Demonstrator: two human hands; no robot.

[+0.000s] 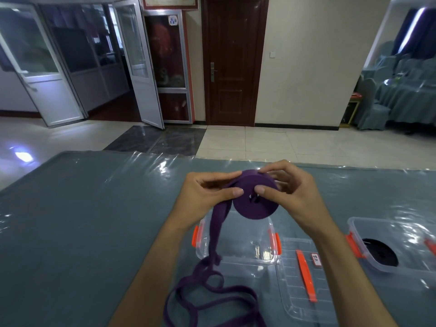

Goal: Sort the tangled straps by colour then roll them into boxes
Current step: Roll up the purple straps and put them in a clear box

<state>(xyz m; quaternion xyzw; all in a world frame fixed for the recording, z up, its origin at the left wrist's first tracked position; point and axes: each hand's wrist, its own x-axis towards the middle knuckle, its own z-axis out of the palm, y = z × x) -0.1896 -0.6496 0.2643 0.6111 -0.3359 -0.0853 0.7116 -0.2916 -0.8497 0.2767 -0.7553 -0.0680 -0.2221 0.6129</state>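
Grey-green counter (82, 220) under clear plastic sheeting, tiled hall beyond. Left hand (207, 192) and right hand (290, 192) both pinch a purple strap roll (256, 199) held above an open clear box (238, 246); the loose tail (212, 291) trails below, still tangled. Rolling step, probably: next the tail must be fed and wound on, loops freed.

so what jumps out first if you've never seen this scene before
First the purple roll, held up at the centre over the table, left hand and right hand pinching it from either side. Its loose tail hangs down in a tangle past an open clear box with orange latches. At far right, a second box holds a black roll.
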